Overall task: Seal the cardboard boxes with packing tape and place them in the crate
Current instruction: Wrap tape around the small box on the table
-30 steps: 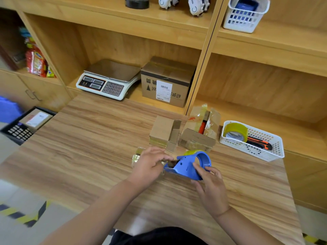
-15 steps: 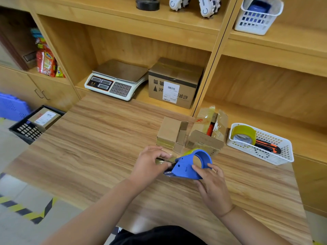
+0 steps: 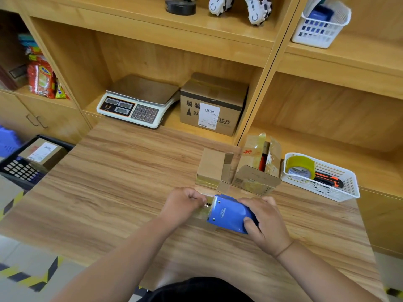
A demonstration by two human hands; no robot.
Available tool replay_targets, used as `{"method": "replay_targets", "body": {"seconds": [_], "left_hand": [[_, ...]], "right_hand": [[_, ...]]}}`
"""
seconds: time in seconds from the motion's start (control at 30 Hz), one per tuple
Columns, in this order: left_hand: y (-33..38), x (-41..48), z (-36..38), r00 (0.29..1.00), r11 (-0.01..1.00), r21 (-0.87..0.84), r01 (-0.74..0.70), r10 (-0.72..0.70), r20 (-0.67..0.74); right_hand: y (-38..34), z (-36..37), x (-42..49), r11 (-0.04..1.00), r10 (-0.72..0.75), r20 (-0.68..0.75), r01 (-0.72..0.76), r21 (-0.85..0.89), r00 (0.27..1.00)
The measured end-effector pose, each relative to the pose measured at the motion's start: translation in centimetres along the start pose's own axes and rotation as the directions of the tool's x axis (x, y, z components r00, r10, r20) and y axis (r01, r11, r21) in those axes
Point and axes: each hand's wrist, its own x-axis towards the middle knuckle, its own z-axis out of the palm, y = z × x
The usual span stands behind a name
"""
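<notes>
A person's two bare hands work close together at the near middle of a wooden tabletop (image 3: 120, 182). The right hand (image 3: 267, 223) grips a blue tape dispenser (image 3: 229, 213), with the fingers (image 3: 250, 201) curled over its far edge and the thumb clamped on its near edge. The dispenser's long axis runs left to right. Its toothed mouth points left, toward the left hand (image 3: 183, 204). That hand's curled fingers pinch a short strip of tape (image 3: 204, 211) right at the mouth. The strip is translucent, and whether anything lies under it cannot be told.

Just beyond the left fingers, away from the person, lies a small cardboard box (image 3: 210, 166). Its long axis runs away from the person, and a flap stands open on its right side. Touching it on the right, just beyond the right fingers, is a second box (image 3: 255, 178) with its flaps raised and something red inside. Neither looks sealed, so the tape has to travel forward to reach them.

The black crate (image 3: 13, 171) sits well to the left of the left fingers, past the tabletop's edge and lower down. It already holds a labelled box (image 3: 41, 152). The left hand is the nearer one to it.

Beyond and to the right of the right fingers, a white basket (image 3: 346, 188) holds a spare tape roll (image 3: 301, 167) and an orange knife (image 3: 329, 180).
</notes>
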Motion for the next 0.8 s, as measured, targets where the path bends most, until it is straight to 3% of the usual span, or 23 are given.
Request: {"method": "replay_targets", "body": {"seconds": [0.17,0.33,0.47,0.6,0.8], "left_hand": [[-0.4,0.5,-1.0,0.998,0.995,-0.073,0.066,-0.065,0.019],[-1.0,1.7,-4.4,0.991,0.981,-0.143,0.13,-0.131,0.005],[-1.8,2.8,-5.7,0.984,0.977,-0.122,0.176,-0.171,0.048],[-2.5,3.7,-7.5,0.973,0.965,-0.142,0.219,-0.226,-0.037],[-4.1,3.9,-7.4,0.964,0.954,-0.144,0.262,-0.266,-0.004]], "right_hand": [[-0.3,0.1,1.5,0.999,0.044,-0.001,-0.044,-0.008,0.999],[0.2,-0.6,1.9,0.972,0.229,0.061,-0.226,-0.059,0.971],[0.0,-0.1,3.4,0.961,0.262,0.151,-0.243,-0.134,0.953],[0.3,-0.3,4.4,0.949,0.275,0.184,-0.235,-0.209,0.944],[0.3,-0.2,5.2,0.926,0.303,0.251,-0.222,-0.305,0.919]]}}
